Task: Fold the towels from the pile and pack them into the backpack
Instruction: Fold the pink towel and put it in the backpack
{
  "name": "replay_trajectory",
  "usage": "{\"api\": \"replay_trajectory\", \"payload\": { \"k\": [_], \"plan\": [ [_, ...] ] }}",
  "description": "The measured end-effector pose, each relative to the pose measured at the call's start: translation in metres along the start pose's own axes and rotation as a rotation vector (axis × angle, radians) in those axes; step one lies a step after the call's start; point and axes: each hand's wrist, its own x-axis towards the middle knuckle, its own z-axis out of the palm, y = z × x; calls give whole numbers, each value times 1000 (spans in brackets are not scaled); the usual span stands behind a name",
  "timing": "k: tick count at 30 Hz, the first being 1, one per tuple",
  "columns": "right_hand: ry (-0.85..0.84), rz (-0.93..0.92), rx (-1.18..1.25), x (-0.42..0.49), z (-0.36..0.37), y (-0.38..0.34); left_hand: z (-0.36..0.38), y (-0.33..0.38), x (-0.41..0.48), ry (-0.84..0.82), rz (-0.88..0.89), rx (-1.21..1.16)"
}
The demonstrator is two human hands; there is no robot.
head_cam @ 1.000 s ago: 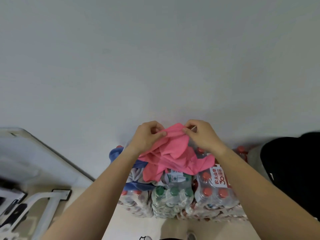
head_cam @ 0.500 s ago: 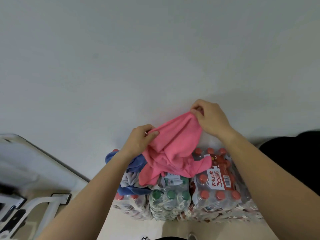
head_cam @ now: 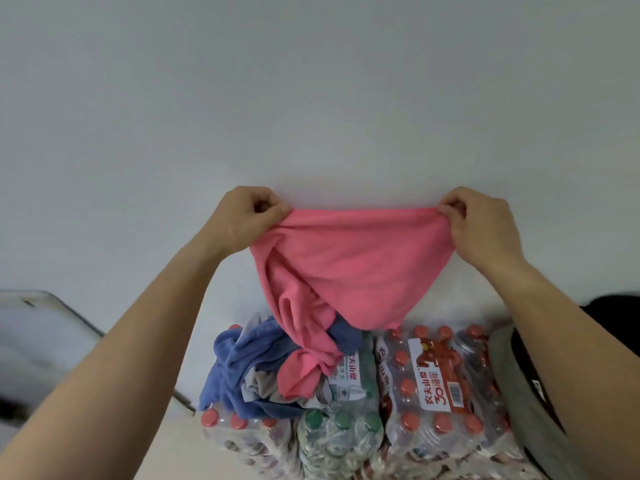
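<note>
A person's left hand (head_cam: 247,216) and right hand (head_cam: 479,220) stretch a pink towel (head_cam: 349,268) taut, fingers clamped on its top corners. Its lower end trails onto the blue towel pile (head_cam: 242,368) atop shrink-wrapped water bottles (head_cam: 440,386).

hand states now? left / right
Left hand: closed, pinching one top corner of the pink towel.
Right hand: closed, pinching the other top corner of it.

We see soft, even, fairly bright light with faint shadows, wide-angle bending at the edges, and blur along the left edge.
</note>
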Motion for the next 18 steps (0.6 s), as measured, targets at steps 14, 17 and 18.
{"api": "replay_trajectory", "payload": {
  "k": [14,17,18],
  "plan": [
    [-609,-162,223,-67,90,-70,91,-21,-47,-95,83,-59],
    [-624,-172,173,-67,99,-74,94,-25,-52,-83,64,-58],
    [-599,-168,164,-65,99,-72,92,-27,-53,-77,52,-49]
  ]
}}
